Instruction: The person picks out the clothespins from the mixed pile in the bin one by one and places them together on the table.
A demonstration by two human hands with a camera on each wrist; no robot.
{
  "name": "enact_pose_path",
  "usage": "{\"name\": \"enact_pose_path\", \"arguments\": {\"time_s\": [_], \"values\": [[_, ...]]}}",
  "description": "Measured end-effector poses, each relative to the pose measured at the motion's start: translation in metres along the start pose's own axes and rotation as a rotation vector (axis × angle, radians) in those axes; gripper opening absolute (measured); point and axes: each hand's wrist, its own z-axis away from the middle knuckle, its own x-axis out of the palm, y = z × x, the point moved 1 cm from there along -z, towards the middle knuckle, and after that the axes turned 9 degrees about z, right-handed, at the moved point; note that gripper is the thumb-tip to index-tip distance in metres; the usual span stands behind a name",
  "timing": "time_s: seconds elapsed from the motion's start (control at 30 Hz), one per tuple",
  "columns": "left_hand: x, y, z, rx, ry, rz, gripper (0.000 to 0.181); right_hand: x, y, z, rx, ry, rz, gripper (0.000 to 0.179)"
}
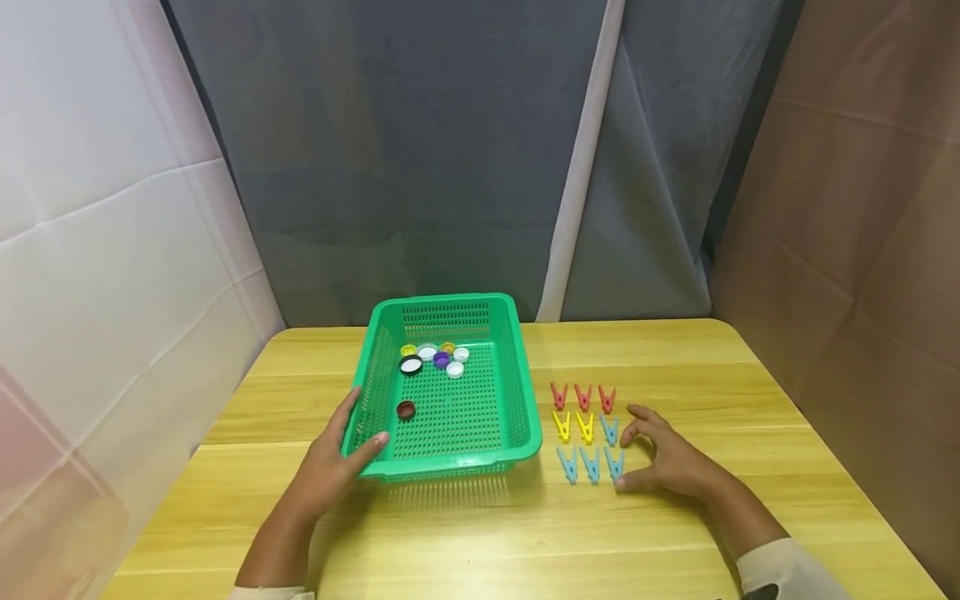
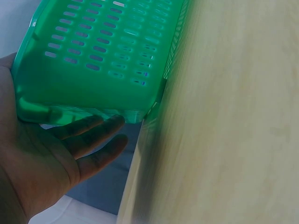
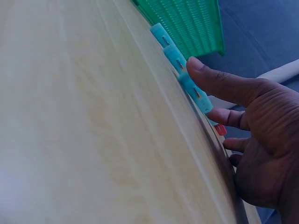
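Observation:
A green plastic basket stands on the table, with several bottle caps inside. My left hand holds its near left corner, thumb over the rim and fingers against the outer wall. In the left wrist view, the fingers lie along the basket's outside. To the right are rows of clothespins: three red clothespins, two yellow clothespins and several blue clothespins. Beside the right end of these rows is my right hand, thumb and fingers apart. Its thumb is close to the nearest blue clothespin; contact is unclear.
Among the caps are a purple cap, a black-rimmed cap and, apart from the others, a dark brown cap. Grey curtains hang behind the wooden table. A pale cloth is on the left, a brown one on the right.

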Motion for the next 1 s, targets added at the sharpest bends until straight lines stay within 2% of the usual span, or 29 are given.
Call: {"name": "enact_pose_path", "arguments": {"time_s": [0.3,1.0], "values": [[-0.0002,-0.0010,-0.0004,0.008,-0.002,0.005,0.096,-0.0014,-0.0015,0.0014,0.006,-0.024,0.003,0.047],[0.0000,-0.0004,-0.0011,0.007,-0.008,0.000,0.096,-0.0033,-0.0006,0.0028,0.011,-0.023,-0.010,0.047]]}}
